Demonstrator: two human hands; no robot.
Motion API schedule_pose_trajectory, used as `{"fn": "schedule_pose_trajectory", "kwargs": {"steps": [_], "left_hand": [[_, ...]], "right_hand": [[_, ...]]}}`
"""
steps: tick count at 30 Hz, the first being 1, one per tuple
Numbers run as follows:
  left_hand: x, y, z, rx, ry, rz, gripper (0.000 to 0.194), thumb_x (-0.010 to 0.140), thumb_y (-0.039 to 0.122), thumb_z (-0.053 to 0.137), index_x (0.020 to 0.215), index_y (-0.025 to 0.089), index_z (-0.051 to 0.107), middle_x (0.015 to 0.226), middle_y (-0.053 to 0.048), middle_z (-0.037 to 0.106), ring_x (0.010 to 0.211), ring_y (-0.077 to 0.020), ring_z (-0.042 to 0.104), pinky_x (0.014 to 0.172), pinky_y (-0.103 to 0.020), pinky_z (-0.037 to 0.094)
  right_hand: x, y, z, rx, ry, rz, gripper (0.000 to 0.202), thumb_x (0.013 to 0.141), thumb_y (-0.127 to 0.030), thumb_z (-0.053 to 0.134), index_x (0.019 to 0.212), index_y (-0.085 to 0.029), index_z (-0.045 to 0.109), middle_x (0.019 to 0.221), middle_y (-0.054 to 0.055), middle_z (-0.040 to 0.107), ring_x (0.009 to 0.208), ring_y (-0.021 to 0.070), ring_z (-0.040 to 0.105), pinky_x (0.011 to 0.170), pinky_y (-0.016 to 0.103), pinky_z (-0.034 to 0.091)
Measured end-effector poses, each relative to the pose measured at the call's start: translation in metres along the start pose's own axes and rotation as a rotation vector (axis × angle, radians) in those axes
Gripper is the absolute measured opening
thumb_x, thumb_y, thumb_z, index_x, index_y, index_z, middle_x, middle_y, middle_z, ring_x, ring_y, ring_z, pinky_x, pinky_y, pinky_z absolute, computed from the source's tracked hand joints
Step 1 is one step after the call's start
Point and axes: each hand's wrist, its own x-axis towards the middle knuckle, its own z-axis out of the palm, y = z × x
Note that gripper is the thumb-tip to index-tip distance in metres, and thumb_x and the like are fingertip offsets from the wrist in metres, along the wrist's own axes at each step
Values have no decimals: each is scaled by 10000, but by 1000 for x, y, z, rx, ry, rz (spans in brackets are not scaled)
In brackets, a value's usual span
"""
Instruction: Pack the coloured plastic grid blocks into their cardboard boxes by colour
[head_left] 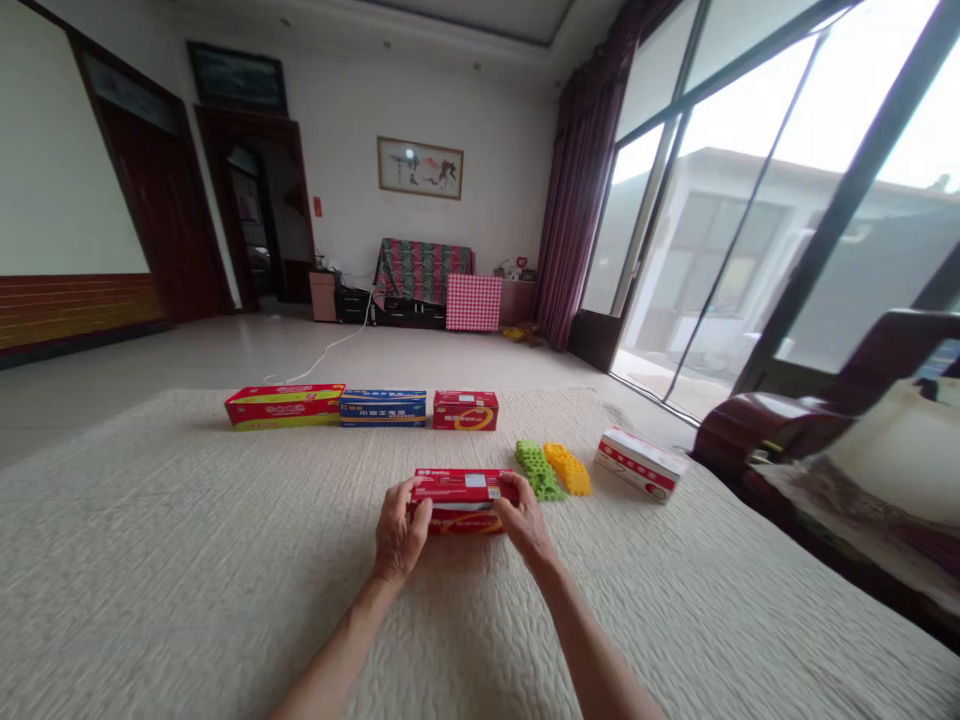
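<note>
A red cardboard box (pixel 457 486) with white print lies in front of me on the quilted cover, a narrow gap showing along its near upper edge. My left hand (pixel 401 530) grips its left end, thumb on the near side and fingers over the top. At the other end, my right hand (pixel 525 515) holds it the same way, fingers closed on the corner. Just right of that hand are a green bumpy plastic piece (pixel 538 470) and a yellow one (pixel 568 468). What is inside the box cannot be seen.
Behind stand a red-and-yellow box (pixel 285 407), a blue box (pixel 382 408) and a smaller red box (pixel 465 411) in a row. A white-and-red box (pixel 640 464) lies at the right, near a dark wooden armrest (pixel 750 430). The pale quilted cover (pixel 225 560) spreads underneath.
</note>
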Motion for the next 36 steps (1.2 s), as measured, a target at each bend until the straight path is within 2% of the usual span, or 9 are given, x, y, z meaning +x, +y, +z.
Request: {"fn": "schedule_pose_trajectory", "kwargs": {"steps": [2,5,7,10,14,18,21,31,36], "left_hand": [[2,-3,1,-54,-45,-49,388,781,318,503,1133,180,589,1171,-101,607,1120,-267,556,983,-405,429],[7,-3,1,-154,-155,-136,486,804,293,464,1273,180,517,1126,-72,658,1034,-241,619,909,-369,483],[10,-1,-1,-289,-242,-228,563,803,285,471,1356,188,449,1089,-53,681,975,-230,642,877,-355,496],[12,1,-4,-486,-327,-332,676,780,259,506,1437,212,354,1160,-37,661,1043,-229,614,946,-354,453],[14,-2,-4,-526,-345,-343,750,764,229,519,1476,229,283,1231,-33,627,1118,-234,575,1007,-363,401],[17,-4,-2,-492,-330,-338,741,736,219,530,1450,224,333,1312,-34,578,1180,-247,531,1030,-359,374],[19,-3,-2,-479,-346,-338,736,733,214,520,1445,227,334,1365,-30,537,1212,-246,507,1035,-349,370],[24,-6,-7,-440,-400,-328,792,705,188,520,1466,227,302,1471,-36,425,1296,-246,440,1106,-359,291],[26,-6,-10,-422,-434,-319,811,687,190,539,1464,202,309,1478,-43,416,1304,-252,431,1109,-355,288]], "right_hand": [[3,-3,-2,15,-65,49,462,599,-221,516,1054,-179,584,911,40,646,828,206,592,710,303,484],[9,-7,-4,36,-138,117,498,594,-211,476,1082,-175,567,847,26,657,738,190,596,633,279,475],[13,-9,-5,37,-157,146,506,580,-203,467,1073,-174,575,839,27,657,732,190,590,619,273,465],[16,-12,-9,33,-177,171,579,577,-205,483,1150,-175,564,880,28,661,762,199,589,632,276,463],[21,-11,-18,31,-254,168,724,611,-217,522,1332,-174,466,1033,49,657,889,221,596,758,313,480],[28,-4,-28,34,-368,164,779,647,-257,608,1398,-204,409,1280,83,570,1100,242,554,924,349,447],[32,4,-33,28,-411,151,798,675,-327,653,1419,-219,384,1351,102,523,1179,262,522,988,393,417],[38,16,-43,-185,-482,-20,760,779,-532,618,1425,-208,382,1434,122,457,1283,286,458,1067,439,365],[38,9,-46,-336,-475,-168,629,809,-522,570,1345,-208,470,1399,146,470,1261,298,469,978,446,460]]}}
